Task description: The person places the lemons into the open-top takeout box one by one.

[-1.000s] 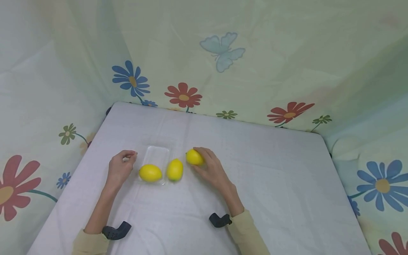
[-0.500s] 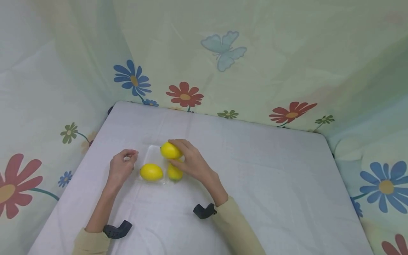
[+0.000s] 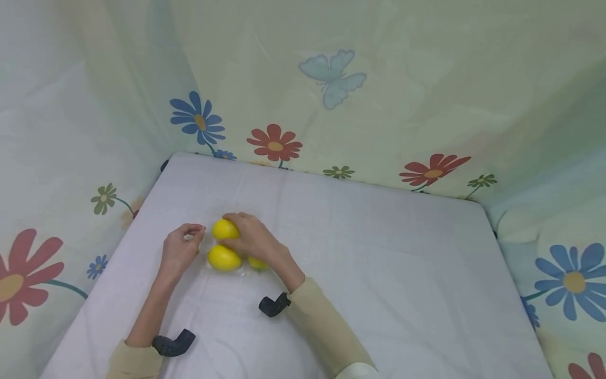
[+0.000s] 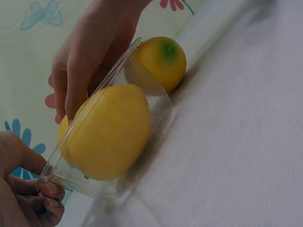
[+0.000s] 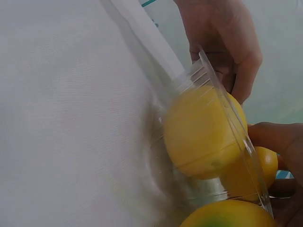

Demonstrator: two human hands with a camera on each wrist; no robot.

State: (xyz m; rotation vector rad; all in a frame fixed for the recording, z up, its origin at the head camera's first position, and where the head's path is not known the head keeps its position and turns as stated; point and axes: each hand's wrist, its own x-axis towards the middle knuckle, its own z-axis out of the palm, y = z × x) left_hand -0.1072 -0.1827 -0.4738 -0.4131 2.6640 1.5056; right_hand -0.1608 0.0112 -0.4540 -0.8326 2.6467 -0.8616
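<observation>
My left hand [image 3: 179, 251] pinches the rim of a clear plastic container [image 4: 83, 185] between thumb and fingers. Inside the container's near end lies one lemon [image 3: 224, 258], its yellow skin showing through the wall in both wrist views. Just beyond it, my right hand [image 3: 254, 238] grips a second lemon [image 3: 225, 229] over the far part of the container; the left wrist view shows this fruit mostly hidden behind the first. A third lemon [image 4: 163, 64], with a green end, rests on the cloth outside the container, partly covered by my right hand in the head view.
White cloth [image 3: 379, 273] covers the table, lightly creased. Behind and at both sides hangs a flowered curtain [image 3: 369, 126]. A black wrist mount [image 3: 174, 343] juts from the left wrist, and another black mount [image 3: 273, 305] from the right.
My right hand has carried its lemon leftward, passing over the third lemon, to above the container. The left hand and the other two lemons have stayed in place.
</observation>
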